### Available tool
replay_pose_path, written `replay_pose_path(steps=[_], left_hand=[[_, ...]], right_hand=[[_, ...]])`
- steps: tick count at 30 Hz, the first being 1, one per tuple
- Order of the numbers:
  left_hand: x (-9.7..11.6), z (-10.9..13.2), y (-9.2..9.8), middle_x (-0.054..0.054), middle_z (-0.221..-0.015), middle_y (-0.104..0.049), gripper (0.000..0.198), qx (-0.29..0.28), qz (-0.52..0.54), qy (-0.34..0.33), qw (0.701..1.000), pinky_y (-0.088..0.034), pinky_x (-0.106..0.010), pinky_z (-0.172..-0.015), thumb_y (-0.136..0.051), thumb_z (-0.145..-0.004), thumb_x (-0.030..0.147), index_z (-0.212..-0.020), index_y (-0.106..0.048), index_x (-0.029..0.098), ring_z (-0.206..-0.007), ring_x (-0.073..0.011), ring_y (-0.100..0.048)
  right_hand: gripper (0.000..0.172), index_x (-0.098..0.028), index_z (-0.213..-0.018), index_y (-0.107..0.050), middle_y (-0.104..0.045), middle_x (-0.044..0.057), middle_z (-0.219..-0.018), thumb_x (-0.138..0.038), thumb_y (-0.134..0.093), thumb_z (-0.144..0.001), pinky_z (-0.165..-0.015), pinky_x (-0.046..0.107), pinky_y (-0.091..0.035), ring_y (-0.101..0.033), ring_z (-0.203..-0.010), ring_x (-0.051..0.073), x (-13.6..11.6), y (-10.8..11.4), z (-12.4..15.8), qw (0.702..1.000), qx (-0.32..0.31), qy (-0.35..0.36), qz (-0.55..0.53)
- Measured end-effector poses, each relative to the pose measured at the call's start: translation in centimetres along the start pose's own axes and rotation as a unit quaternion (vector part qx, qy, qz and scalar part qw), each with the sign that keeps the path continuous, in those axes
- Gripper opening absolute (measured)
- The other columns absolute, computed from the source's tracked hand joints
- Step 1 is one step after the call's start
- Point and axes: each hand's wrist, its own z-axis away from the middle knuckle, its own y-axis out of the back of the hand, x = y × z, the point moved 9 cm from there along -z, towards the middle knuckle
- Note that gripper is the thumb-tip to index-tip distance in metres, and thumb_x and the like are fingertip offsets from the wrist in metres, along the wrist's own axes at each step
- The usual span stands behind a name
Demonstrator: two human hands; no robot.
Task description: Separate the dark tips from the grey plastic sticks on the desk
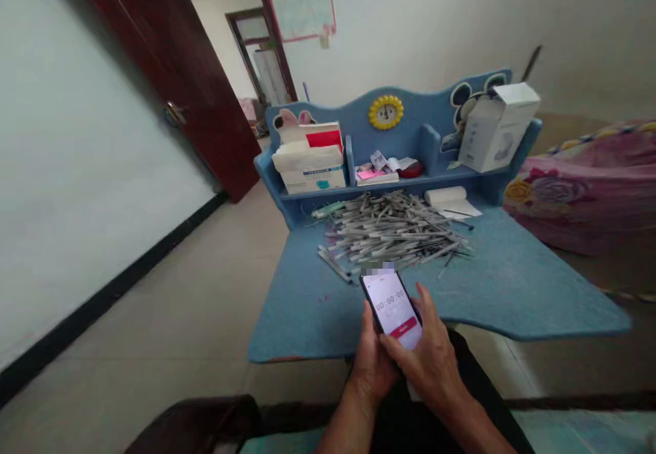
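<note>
A smartphone (390, 303) with a lit white screen showing a row of zeros and a red button is held over the near edge of the blue desk (512, 290). My left hand (370, 362) grips it from below and the left side. My right hand (428, 358) lies over its lower right part, fingers curled, thumb resting on the screen. Just beyond the phone, a large pile of grey pens (392, 235) lies in the middle of the desk.
The desk's back shelf holds paper stacks and boxes (310, 160), small items (382, 169), a white carton (497, 126) and a yellow clock (386, 112). A paper roll (451, 201) lies right of the pile. A pink bedspread (589, 194) lies to the right, an open dark door (199, 91) to the left.
</note>
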Motion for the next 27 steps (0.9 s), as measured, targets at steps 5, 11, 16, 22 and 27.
replay_pose_path(steps=[5,11,16,22,27], left_hand=[[-0.3,-0.2,0.6,-0.014,-0.101,-0.068,0.065,-0.006,0.006,-0.005,1.0,-0.029,-0.04,-0.102,-0.035,-0.083,0.06,-0.111,-0.061,0.008,-0.108,-0.0278,-0.055],[-0.1,-0.8,1.2,-0.015,-0.101,-0.068,0.065,-0.019,0.012,-0.01,1.0,-0.028,-0.04,-0.102,-0.034,-0.083,0.06,-0.112,-0.06,0.007,-0.109,-0.0281,-0.054],[-0.2,-0.8,1.1,-0.015,-0.104,-0.067,0.065,-0.037,0.022,-0.002,0.999,-0.027,-0.04,-0.102,-0.034,-0.083,0.06,-0.112,-0.06,0.008,-0.11,-0.0279,-0.054],[-0.3,-0.8,1.4,-0.015,-0.109,-0.065,0.067,-0.037,0.028,0.0,0.999,-0.027,-0.041,-0.103,-0.034,-0.082,0.061,-0.115,-0.058,0.008,-0.111,-0.0283,-0.053],[-0.5,-0.8,1.4,-0.015,-0.107,-0.066,0.069,-0.041,0.032,0.009,0.999,-0.027,-0.04,-0.103,-0.034,-0.081,0.063,-0.115,-0.058,0.008,-0.112,-0.0286,-0.052]], right_hand=[[0.092,-0.016,-0.14,-0.015,-0.05,0.017,-0.121,-0.042,-0.064,-0.067,-0.083,0.045,-0.045,-0.052,-0.105,0.03,-0.2,0.2,0.1,0.999,0.027,0.029,0.01],[0.093,-0.012,-0.139,-0.016,-0.047,0.019,-0.124,-0.045,-0.065,-0.067,-0.086,0.047,-0.042,-0.05,-0.106,0.032,-1.3,0.4,0.2,0.994,0.066,0.076,0.039],[0.091,-0.011,-0.139,-0.017,-0.047,0.019,-0.124,-0.044,-0.064,-0.068,-0.086,0.047,-0.042,-0.049,-0.106,0.032,-1.6,0.3,0.2,0.992,0.072,0.088,0.047],[0.091,-0.01,-0.138,-0.02,-0.049,0.02,-0.122,-0.046,-0.065,-0.067,-0.085,0.046,-0.042,-0.05,-0.104,0.032,-1.3,-0.1,0.1,0.994,0.064,0.076,0.046],[0.091,-0.011,-0.138,-0.018,-0.048,0.02,-0.123,-0.05,-0.062,-0.069,-0.085,0.047,-0.042,-0.049,-0.105,0.033,-1.0,-0.5,0.2,0.993,0.065,0.081,0.048]])
